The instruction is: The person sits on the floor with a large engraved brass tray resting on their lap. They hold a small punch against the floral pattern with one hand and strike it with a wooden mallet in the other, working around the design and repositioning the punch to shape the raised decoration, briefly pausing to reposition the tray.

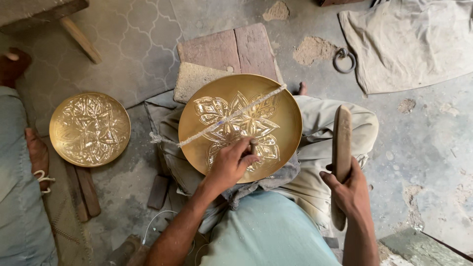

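Left hand: the left hand (pixel 231 165) is closed around a small metal punch (pixel 253 146). It holds the punch tip down on the big gold plate (pixel 207 103). The fingers are curled tight.
Right hand: the right hand (pixel 350 189) is closed around a long wooden stick (pixel 341 148). The stick stands up in the air, to the right of the big plate. It does not touch the plate.
Big plate: it is round and shiny gold. It rests on the person's lap, on a grey cloth (pixel 266 182). A flower with leaf shapes is cut into its middle. The punch sits on the lower part of that flower.
Cord: a thin twisted cord (pixel 217 125) runs across the big plate from the lower left to the upper right. It lies on top of the flower.
Legs: the person sits on the floor with bent legs in pale trousers (pixel 320 118). The shirt (pixel 268 231) is light blue.
Second plate: a smaller gold plate (pixel 89 129) lies on the floor to the left, well apart from the big one. It is covered in patterns.
Blocks: flat reddish stone blocks (pixel 231 47) lie on the floor just behind the big plate.
Ring: a metal ring (pixel 344 60) lies on the floor at the upper right, next to a dusty cloth sheet (pixel 414 44).
Other person: a blue sleeve (pixel 17 187) shows at the left edge.
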`<state>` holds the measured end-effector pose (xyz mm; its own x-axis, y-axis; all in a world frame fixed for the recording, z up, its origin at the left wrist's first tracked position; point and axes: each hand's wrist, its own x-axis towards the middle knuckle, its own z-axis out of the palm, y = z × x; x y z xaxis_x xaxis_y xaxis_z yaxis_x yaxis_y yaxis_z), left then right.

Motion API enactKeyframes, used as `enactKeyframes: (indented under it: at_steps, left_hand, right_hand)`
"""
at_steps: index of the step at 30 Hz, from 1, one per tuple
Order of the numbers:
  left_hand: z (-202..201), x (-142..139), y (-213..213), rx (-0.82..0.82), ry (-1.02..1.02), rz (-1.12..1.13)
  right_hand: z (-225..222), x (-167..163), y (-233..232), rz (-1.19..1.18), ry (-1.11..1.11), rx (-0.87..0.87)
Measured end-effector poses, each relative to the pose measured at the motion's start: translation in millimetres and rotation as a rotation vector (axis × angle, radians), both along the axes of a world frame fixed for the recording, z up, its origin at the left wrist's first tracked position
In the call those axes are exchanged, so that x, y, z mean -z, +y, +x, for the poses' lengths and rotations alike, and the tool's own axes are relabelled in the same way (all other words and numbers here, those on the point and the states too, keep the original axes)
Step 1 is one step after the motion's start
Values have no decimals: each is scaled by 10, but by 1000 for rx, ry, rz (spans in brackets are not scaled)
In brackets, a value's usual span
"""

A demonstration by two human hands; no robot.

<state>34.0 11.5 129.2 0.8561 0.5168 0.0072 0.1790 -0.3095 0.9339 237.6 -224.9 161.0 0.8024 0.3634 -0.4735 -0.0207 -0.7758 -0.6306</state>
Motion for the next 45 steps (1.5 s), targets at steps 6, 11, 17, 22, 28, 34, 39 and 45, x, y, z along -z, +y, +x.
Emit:
enactKeyframes:
  at_steps: [6, 11, 17, 22, 28, 34, 39, 45]
  left_hand:
    - [206, 144, 106, 214, -10, 69]
    - [286, 187, 101, 310, -80, 157]
    - [353, 191, 124, 356, -75, 200]
    - [352, 175, 122, 380, 29, 182]
    - [376, 138, 132, 412, -12, 145]
    - [419, 97, 151, 475, 121, 120]
    - [405, 91, 163, 424, -7, 106]
    - [390, 56, 174, 424, 17, 56]
  right_hand:
    - [-14, -90, -87, 247, -33, -117]
    - [41, -181, -33, -34, -227, -229]
    - [82, -256, 35, -35, -456, -373]
    - [85, -275, 70, 57, -191, -166]
    - [82, -249, 74, -88, -561, -520]
    - [2, -168, 11, -125, -594, -547]
    - [-85, -125, -15, 136, -244, -146]
    - [-99, -157, 36, 279, -156, -85]
